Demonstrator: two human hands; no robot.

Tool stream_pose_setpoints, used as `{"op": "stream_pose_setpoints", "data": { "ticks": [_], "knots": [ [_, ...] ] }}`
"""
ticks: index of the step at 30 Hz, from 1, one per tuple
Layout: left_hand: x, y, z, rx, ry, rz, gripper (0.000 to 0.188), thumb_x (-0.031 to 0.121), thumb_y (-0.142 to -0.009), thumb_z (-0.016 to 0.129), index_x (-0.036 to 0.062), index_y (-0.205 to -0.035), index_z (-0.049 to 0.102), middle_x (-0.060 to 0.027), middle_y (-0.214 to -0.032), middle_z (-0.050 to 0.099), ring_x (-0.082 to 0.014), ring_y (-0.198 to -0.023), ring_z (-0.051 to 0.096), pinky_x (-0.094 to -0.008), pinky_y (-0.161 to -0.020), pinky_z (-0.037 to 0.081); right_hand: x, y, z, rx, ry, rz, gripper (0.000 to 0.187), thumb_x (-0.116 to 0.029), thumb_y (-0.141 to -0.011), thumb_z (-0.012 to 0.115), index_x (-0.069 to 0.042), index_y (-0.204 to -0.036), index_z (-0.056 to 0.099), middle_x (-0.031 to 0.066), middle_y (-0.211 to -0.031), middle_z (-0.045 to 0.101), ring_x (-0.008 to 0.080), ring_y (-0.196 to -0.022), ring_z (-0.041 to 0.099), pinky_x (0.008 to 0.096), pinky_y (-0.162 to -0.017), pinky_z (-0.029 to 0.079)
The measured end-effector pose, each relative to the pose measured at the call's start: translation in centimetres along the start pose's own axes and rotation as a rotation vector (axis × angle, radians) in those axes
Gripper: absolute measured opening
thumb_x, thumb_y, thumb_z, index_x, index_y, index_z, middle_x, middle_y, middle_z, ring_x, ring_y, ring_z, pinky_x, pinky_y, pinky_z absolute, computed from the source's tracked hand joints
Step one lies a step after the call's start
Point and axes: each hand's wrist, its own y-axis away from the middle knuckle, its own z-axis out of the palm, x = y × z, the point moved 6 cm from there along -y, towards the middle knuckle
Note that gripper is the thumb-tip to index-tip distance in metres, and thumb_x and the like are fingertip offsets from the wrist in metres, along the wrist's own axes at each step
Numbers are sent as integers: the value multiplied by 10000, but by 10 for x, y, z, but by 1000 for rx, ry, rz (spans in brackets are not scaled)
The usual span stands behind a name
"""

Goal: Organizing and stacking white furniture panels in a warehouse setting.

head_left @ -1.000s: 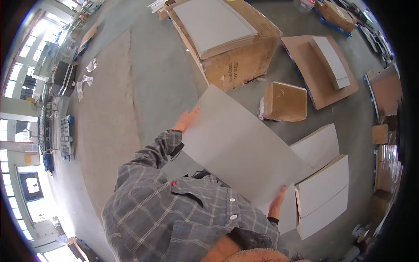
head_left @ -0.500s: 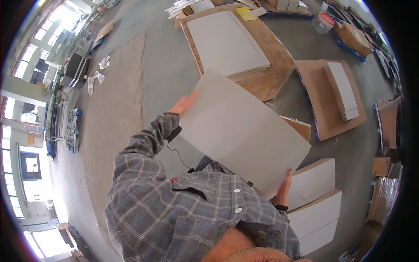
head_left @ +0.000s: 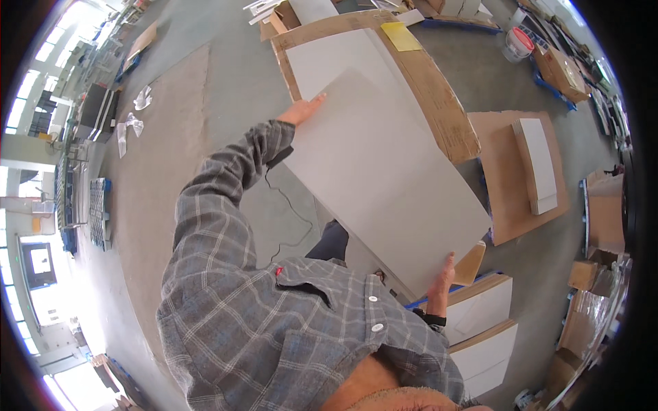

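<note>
A large pale grey flat board [head_left: 387, 185] is held between my two hands, tilted across the view in front of my body. My left hand [head_left: 303, 109] grips its far left edge, with the thumb showing on top. My right hand [head_left: 442, 277] holds the near right end, fingers along the edge and partly beneath. Beyond it lies a stack of similar white boards [head_left: 329, 53] on a brown cardboard sheet [head_left: 432, 113]. The held board overlaps part of that stack, and I cannot tell whether they touch.
Stacked white panels [head_left: 483, 349] stand close by at the lower right. Farther right, a narrow white stack [head_left: 538, 164] rests on cardboard [head_left: 500, 151]. A red-lidded bucket [head_left: 519, 44] stands at the back right. A thin cable [head_left: 301, 219] hangs by my left side. Crumpled plastic [head_left: 133, 125] lies on the left floor.
The held board has moved farther over the stack of boards, with both hands still on it. My left arm reaches out more, and the surroundings have shifted slightly in view.
</note>
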Motion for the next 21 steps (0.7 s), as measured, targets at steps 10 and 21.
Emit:
{"op": "stream_pose_setpoints", "data": {
  "ticks": [10, 21],
  "knots": [
    [127, -158, -40, 3, -311, 324, 740, 619, -931, 298, -5, -1257, 527, -275, -1231, 542, -351, -1229, 462, -367, -1046, 333, -29, -9, 126, 346, 48, 39, 473, -518, -835, 657, -54, -813, 564, -26, -693, 498, 85, -595, 441, 255, -541, 409],
    [92, -231, -46, 301, -923, 435, 1068, 789, -730, 479, 15, -1433, 262, -225, -1456, 307, -354, -1370, 260, -487, -1101, 218, -2, -27, 239, 18, 127, 29, 544, -333, -872, 663, 34, -1226, 471, 117, -1140, 579, 171, -1045, 532, 314, -908, 430]
  ]
}}
